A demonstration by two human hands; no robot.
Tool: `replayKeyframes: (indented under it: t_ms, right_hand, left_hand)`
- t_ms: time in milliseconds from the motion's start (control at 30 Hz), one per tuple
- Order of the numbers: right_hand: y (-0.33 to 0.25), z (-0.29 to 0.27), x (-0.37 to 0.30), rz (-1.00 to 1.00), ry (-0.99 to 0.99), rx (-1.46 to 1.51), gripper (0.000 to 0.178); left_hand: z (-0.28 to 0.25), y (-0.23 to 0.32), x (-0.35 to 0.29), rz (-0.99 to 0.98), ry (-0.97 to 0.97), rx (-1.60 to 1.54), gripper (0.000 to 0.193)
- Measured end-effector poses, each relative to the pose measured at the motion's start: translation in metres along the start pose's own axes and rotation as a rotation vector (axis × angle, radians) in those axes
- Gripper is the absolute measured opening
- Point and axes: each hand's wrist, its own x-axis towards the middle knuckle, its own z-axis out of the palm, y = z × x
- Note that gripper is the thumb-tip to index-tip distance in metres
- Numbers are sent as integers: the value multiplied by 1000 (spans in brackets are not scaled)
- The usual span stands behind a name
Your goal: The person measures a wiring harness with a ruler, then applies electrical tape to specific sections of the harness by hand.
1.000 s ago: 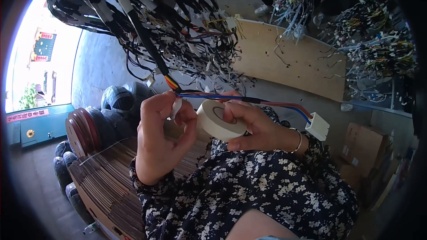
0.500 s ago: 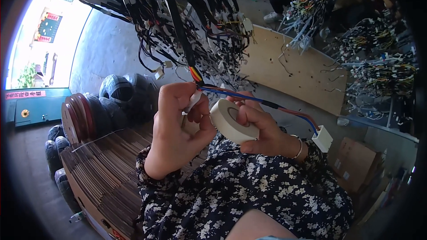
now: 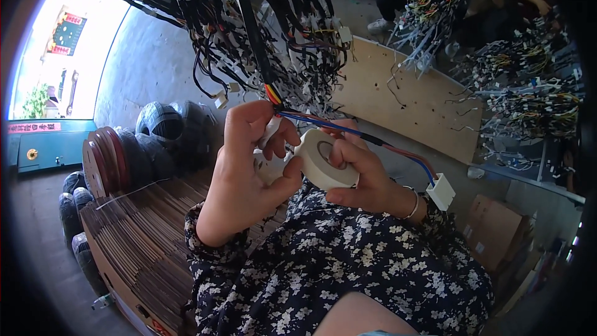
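My left hand [image 3: 239, 174] is closed, pinching a wire harness [image 3: 329, 126] where its coloured wires come out of a black sleeve [image 3: 254, 37]. A small white piece [image 3: 271, 129] shows between those fingers; I cannot tell whether it is tape or a connector. In my right hand [image 3: 370, 180] is a roll of off-white tape [image 3: 323, 165], with a finger in its core and the thumb beneath. The roll's left side touches or nearly touches my left fingertips. Blue and brownish-red wires pass above the roll to a white plug connector [image 3: 441, 193] hanging beyond my right wrist.
Thick bunches of harnesses [image 3: 286, 56] hang ahead, and more bundles [image 3: 528, 99] lie at the right. A wooden board [image 3: 407, 99] is beyond my hands. At the left stand stacked cardboard [image 3: 149, 242], reddish spools [image 3: 106, 162] and wrapped black coils [image 3: 161, 124]. Another person's arm shows far right.
Both hands and the tape roll sit slightly higher and further left in the view. The white plug connector has swung a little left. Both grips stay the same.
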Motion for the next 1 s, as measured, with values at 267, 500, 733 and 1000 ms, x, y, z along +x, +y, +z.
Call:
replayKeyframes:
  t_ms: [267,500,733,1000]
  right_hand:
    - [0,6,5,-65,47,-21,49]
    - [18,14,-1,-16,110,33,43]
    - [31,38,14,-109,94,-125,64]
    - [24,67,80,-170,-57,-378,72]
  left_hand:
    - [0,0,1,-26,32,44,53]
    - [3,-9,6,-133,59,-2,51]
    - [-11,0,0,42,149,86,41]
    - [7,17,-6,167,314,418,35]
